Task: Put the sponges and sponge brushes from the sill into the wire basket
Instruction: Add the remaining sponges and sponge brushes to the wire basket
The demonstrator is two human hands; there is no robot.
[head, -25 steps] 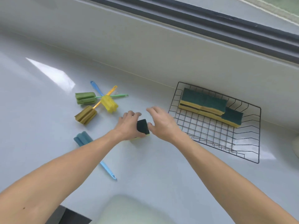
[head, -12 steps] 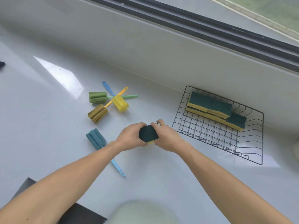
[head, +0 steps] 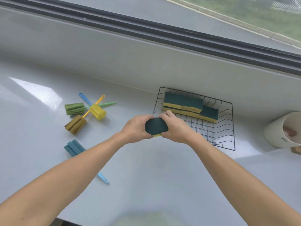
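Sponge (head: 156,128), dark green scrub face up with a yellow edge showing underneath, is sitting pinched between both hands just left of the wire basket (head: 227,145). Left hand (head: 136,128) is gripping its left end, right hand (head: 176,128) is gripping its right end; fingers curling around the edges, sponge bulging slightly between them. Can't tell if it's touching the sill (head: 146,176) or lifted off it. Basket is holding stacked green/yellow sponges (head: 187,105) along its far side, near half bare wire. Sponge brushes are lying on the sill to the left: green one (head: 74,108), yellow one (head: 98,112) and olive one (head: 75,124) with handles crossing, blue one (head: 74,147) nearer, its handle passing under the left forearm. White cup (head: 280,129) is standing at the right edge, well apart from the basket.
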